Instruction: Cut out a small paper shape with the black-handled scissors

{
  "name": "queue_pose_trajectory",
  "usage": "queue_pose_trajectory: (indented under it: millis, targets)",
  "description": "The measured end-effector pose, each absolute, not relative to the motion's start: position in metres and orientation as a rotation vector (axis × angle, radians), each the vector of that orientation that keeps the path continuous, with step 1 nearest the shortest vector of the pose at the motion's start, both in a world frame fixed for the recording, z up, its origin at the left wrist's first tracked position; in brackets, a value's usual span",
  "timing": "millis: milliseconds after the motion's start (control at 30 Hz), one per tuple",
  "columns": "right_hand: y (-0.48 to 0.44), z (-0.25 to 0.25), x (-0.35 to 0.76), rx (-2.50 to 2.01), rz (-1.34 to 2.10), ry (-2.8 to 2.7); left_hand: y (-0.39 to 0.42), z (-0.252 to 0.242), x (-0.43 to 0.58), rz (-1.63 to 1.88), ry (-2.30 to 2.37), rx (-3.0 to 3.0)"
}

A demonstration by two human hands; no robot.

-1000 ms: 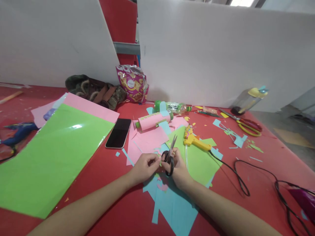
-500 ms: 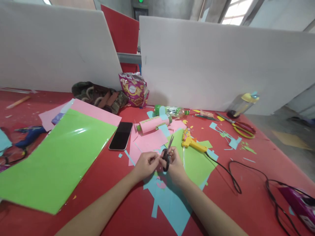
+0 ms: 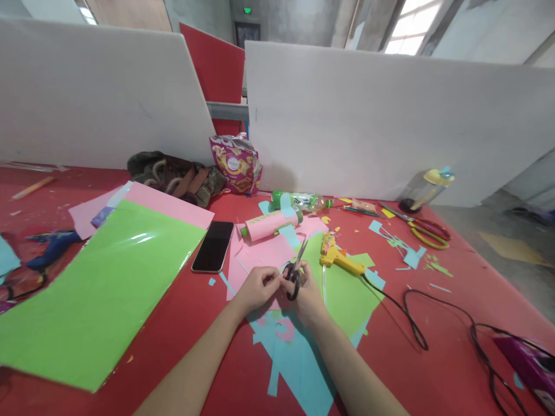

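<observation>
My right hand (image 3: 309,292) is closed round the black handles of a small pair of scissors (image 3: 295,268), blades pointing away from me. My left hand (image 3: 256,288) sits right beside it, fingers pinched on a tiny scrap of paper at the blades; the scrap is too small to make out. Both hands hover over blue paper offcuts (image 3: 299,364) and a pink sheet (image 3: 260,251) on the red table (image 3: 186,323). A pink-wrapped bottle (image 3: 271,222) lies just beyond the hands.
A big green sheet (image 3: 99,283) over pink paper lies left, with a black phone (image 3: 213,245) beside it. A yellow glue gun (image 3: 338,257) trails a black cable (image 3: 416,323) to the right. Red-yellow scissors (image 3: 422,228), a plastic bottle (image 3: 303,201), a snack bag (image 3: 236,162) and white boards stand behind.
The head camera has tilted up a little, so the table sits lower in view. My hands stay together with the scissors, shifted only slightly.
</observation>
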State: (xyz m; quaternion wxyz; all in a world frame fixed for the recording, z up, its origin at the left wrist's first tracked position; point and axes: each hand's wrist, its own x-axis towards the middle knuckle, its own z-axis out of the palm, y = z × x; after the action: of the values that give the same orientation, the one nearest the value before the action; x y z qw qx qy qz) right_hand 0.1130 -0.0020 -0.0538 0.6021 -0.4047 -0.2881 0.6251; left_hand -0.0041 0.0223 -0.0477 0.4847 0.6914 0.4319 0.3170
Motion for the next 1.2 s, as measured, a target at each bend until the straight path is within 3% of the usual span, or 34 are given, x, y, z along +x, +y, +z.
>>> queue_pose_trajectory:
  millis: [1200]
  targets:
    - [-0.0062, -0.0494, 0.1194, -1.061, 1.402, -0.623, 0.0136, -0.0445, 0.0015, 0.682, 1.116, 1.594]
